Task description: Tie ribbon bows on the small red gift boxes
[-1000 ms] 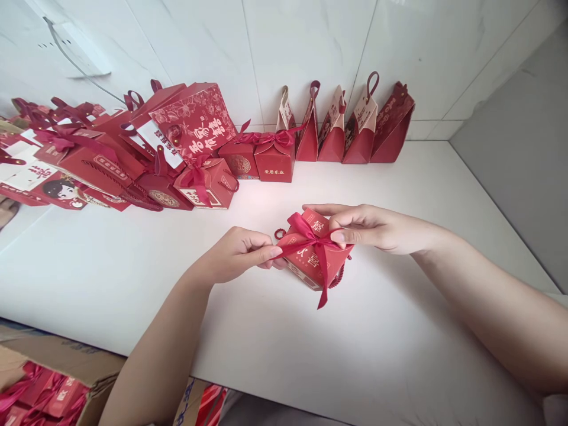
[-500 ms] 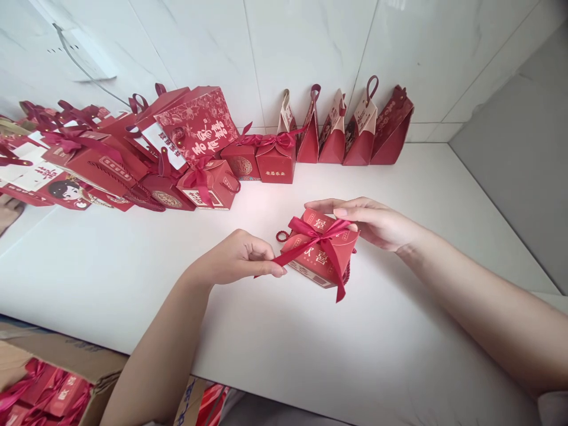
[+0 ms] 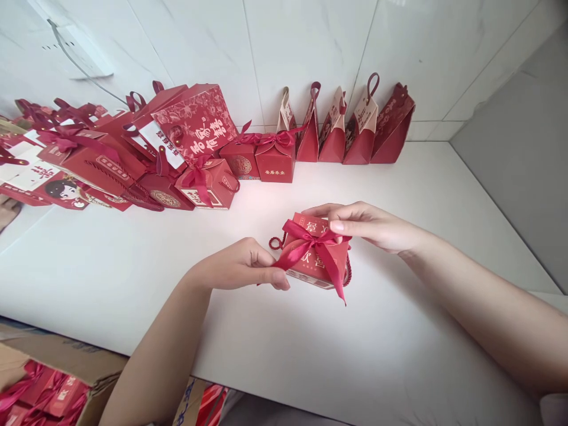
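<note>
Red gift box (image 3: 308,260) sits near the middle of the frame, over the white table (image 3: 275,343); from my remote view I cannot tell whether its base touches the surface. Deep pink ribbon (image 3: 314,241) is tied in a bow across the lid, one tail hanging over the near side toward lower right. Left hand (image 3: 246,264), just left of the box: thumb and fingers pinch the other ribbon tail. Right hand (image 3: 366,222): thumb at the bow's right loop, a finger reaching along the far edge of the box; whether it pinches the loop, I cannot tell. Twisted red cord (image 3: 348,273) hangs at the box's right side; a cord loop (image 3: 276,243) juts out at its left. Upper centre to right, I count five pointed boxes (image 3: 332,145) standing by the tiled wall (image 3: 306,47). Just left of them, a bow-tied box (image 3: 274,165). Upper left, a crowded heap of red boxes (image 3: 104,163). Another person's hand (image 3: 7,213) shows partly at the left edge. Lower left, an open carton (image 3: 66,357) holds ribboned boxes (image 3: 66,397).
</note>
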Tool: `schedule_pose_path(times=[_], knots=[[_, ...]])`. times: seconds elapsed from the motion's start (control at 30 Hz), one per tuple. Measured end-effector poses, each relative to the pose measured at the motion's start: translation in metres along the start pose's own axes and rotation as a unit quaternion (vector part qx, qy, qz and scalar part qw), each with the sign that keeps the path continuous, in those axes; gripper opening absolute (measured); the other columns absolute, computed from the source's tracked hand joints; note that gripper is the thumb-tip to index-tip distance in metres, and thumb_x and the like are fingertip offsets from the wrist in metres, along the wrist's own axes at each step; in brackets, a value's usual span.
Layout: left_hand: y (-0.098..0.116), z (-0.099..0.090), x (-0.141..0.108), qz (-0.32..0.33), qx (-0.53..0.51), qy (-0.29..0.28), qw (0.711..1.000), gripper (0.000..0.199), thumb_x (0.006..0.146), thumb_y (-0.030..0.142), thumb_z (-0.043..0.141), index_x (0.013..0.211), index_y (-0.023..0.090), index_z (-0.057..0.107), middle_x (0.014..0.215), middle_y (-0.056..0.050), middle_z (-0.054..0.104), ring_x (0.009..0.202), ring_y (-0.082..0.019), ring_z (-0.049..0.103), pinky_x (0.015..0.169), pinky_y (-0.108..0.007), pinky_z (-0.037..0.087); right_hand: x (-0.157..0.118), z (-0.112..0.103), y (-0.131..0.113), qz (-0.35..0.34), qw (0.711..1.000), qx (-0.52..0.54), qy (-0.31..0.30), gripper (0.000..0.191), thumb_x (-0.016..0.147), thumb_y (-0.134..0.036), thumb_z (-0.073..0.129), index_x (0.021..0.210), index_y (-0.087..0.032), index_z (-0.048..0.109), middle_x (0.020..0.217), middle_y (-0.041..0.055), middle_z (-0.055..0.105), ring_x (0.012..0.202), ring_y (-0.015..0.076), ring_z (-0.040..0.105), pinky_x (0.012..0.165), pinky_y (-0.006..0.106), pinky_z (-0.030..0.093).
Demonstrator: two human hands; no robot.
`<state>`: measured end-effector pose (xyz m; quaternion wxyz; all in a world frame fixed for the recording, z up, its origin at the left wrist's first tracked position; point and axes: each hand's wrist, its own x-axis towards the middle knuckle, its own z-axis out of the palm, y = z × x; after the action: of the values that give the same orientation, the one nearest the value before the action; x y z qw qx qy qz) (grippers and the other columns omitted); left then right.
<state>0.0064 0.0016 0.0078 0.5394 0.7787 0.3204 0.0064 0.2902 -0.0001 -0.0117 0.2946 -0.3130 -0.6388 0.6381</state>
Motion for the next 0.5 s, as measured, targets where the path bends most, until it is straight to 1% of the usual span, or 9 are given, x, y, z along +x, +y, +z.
schedule_pose_path(times=[0.07, 0.1, 0.2, 0.3, 0.4, 0.43, 0.5], knots=[[0.0016, -0.0007, 0.0005, -0.01, -0.022, -0.012, 1.0, 0.042, 0.096, 0.045, 0.051, 0.093, 0.015, 0.081, 0.073, -0.007, 0.073, 0.062, -0.011, 0.057, 0.059, -0.02, 0.045, 0.0003, -0.0004, -0.0004, 0.005, 1.0, -0.002, -0.011, 0.029, 0.091, -0.041, 0.065, 0.073, -0.02, 0.071, 0.142, 0.0036, 0.057, 0.115, 0.0247, 0.062, 0.098, 0.04, 0.046], [0.0025, -0.0007, 0.0006, -0.017, -0.029, -0.011, 0.999, 0.042, 0.097, 0.043, 0.049, 0.093, 0.015, 0.081, 0.074, -0.007, 0.073, 0.062, -0.011, 0.056, 0.06, -0.02, 0.045, 0.0005, -0.0008, -0.0002, 0.006, 1.0, -0.003, -0.014, 0.03, 0.091, -0.04, 0.065, 0.071, -0.019, 0.07, 0.142, 0.0041, 0.056, 0.113, 0.0241, 0.063, 0.096, 0.039, 0.047], [0.0047, -0.0006, 0.0008, -0.023, -0.03, -0.005, 0.999, 0.04, 0.096, 0.042, 0.052, 0.092, 0.016, 0.081, 0.07, -0.005, 0.071, 0.059, -0.009, 0.053, 0.059, -0.02, 0.044, 0.0008, -0.0024, 0.0011, 0.004, 1.0, -0.015, -0.021, 0.033, 0.093, -0.043, 0.062, 0.073, -0.018, 0.072, 0.145, 0.0062, 0.054, 0.115, 0.0263, 0.061, 0.093, 0.039, 0.048], [0.0044, -0.0007, 0.0005, -0.025, -0.025, -0.003, 0.999, 0.038, 0.096, 0.042, 0.053, 0.092, 0.017, 0.081, 0.068, -0.004, 0.069, 0.058, -0.009, 0.053, 0.058, -0.02, 0.043, 0.0001, -0.0039, 0.0015, -0.002, 0.999, -0.023, -0.023, 0.035, 0.093, -0.046, 0.061, 0.074, -0.018, 0.072, 0.146, 0.0078, 0.052, 0.119, 0.0287, 0.059, 0.095, 0.042, 0.047], [0.0026, -0.0008, 0.0001, -0.028, -0.02, -0.007, 0.999, 0.037, 0.095, 0.043, 0.054, 0.093, 0.018, 0.081, 0.065, -0.004, 0.068, 0.058, -0.01, 0.054, 0.058, -0.021, 0.043, -0.001, -0.0053, 0.0012, -0.012, 0.999, -0.022, -0.04, 0.033, 0.092, -0.042, 0.062, 0.07, -0.018, 0.068, 0.148, 0.0072, 0.051, 0.121, 0.0282, 0.058, 0.096, 0.042, 0.047], [0.0021, -0.0008, -0.0001, -0.027, -0.025, -0.011, 0.999, 0.036, 0.094, 0.043, 0.054, 0.093, 0.019, 0.081, 0.068, -0.004, 0.071, 0.06, -0.011, 0.056, 0.058, -0.021, 0.044, -0.0011, -0.0058, 0.0015, -0.015, 0.999, -0.026, -0.043, 0.032, 0.091, -0.041, 0.063, 0.068, -0.018, 0.066, 0.148, 0.007, 0.05, 0.123, 0.0283, 0.057, 0.096, 0.042, 0.047], [0.0017, -0.0005, -0.0006, -0.024, -0.048, -0.018, 0.998, 0.034, 0.094, 0.041, 0.055, 0.092, 0.019, 0.081, 0.082, -0.007, 0.076, 0.072, -0.014, 0.064, 0.062, -0.022, 0.047, -0.0009, -0.0066, 0.0033, -0.018, 0.998, -0.036, -0.04, 0.033, 0.089, -0.038, 0.065, 0.064, -0.017, 0.063, 0.147, 0.0072, 0.051, 0.125, 0.0291, 0.055, 0.096, 0.043, 0.046]])
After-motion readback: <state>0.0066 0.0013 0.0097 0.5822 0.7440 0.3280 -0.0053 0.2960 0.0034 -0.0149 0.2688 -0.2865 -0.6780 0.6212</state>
